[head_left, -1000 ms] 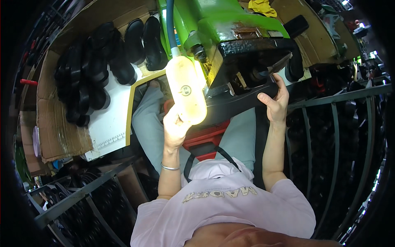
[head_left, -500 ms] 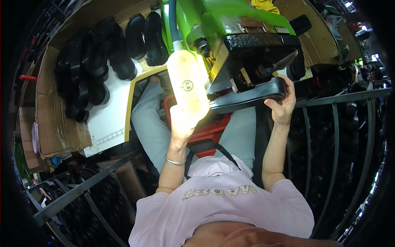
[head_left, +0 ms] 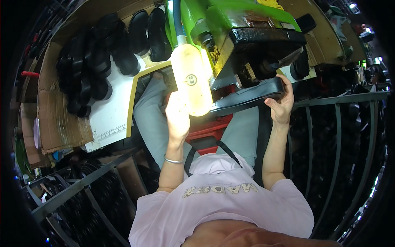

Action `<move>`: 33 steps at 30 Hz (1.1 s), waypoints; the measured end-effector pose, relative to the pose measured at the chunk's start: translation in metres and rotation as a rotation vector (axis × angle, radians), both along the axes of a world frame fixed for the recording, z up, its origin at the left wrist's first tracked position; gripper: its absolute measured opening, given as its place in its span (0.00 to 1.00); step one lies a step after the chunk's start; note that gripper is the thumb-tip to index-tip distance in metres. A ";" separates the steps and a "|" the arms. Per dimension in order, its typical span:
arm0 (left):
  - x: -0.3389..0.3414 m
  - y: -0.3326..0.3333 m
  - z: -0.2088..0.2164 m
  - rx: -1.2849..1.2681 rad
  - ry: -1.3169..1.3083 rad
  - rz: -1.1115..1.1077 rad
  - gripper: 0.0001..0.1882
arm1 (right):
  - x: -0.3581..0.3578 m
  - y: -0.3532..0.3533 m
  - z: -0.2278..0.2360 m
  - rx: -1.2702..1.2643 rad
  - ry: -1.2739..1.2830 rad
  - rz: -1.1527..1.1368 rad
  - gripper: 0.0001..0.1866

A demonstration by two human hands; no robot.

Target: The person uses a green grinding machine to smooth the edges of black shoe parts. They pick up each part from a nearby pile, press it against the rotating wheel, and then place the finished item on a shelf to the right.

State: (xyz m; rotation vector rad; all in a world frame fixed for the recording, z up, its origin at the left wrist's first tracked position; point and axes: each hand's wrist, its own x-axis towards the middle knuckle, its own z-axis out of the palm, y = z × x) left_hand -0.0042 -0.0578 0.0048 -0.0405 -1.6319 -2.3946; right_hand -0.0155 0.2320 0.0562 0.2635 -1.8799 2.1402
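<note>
A black shoe sole (head_left: 247, 95) lies crosswise beneath the dark working head (head_left: 263, 45) of a green machine (head_left: 238, 14). My right hand (head_left: 282, 103) grips its rounded right end, thumb on the near side and fingers curled over the far side. A glowing oval lamp (head_left: 191, 80) on a blue-grey stem covers the left part of the sole. Beside the lamp's lower left edge is my left hand (head_left: 177, 119), washed out by the light. Its fingers are lost in the glare and behind the lamp, so its grip cannot be made out.
Several black soles or shoes (head_left: 88, 66) are piled in an open cardboard box (head_left: 61, 123) at left, by a white yellow-edged board (head_left: 111, 117). Metal rail racks stand on the left (head_left: 82, 183) and right (head_left: 341, 99). Red plastic (head_left: 207, 129) shows between my legs.
My left hand has shifted slightly left, away from the lamp's lower end. My right hand keeps its hold on the sole, which has barely moved. The view has shifted a little.
</note>
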 end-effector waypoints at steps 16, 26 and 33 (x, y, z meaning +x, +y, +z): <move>-0.021 -0.020 0.056 -1.143 0.669 -0.408 0.09 | -0.004 0.019 0.013 0.088 0.030 0.024 0.42; -0.012 -0.031 0.003 -0.884 0.375 -0.444 0.06 | 0.003 0.016 0.004 0.031 -0.007 0.050 0.41; -0.001 -0.005 0.045 -0.543 0.195 -0.244 0.12 | -0.006 0.010 0.000 -0.069 -0.011 0.008 0.39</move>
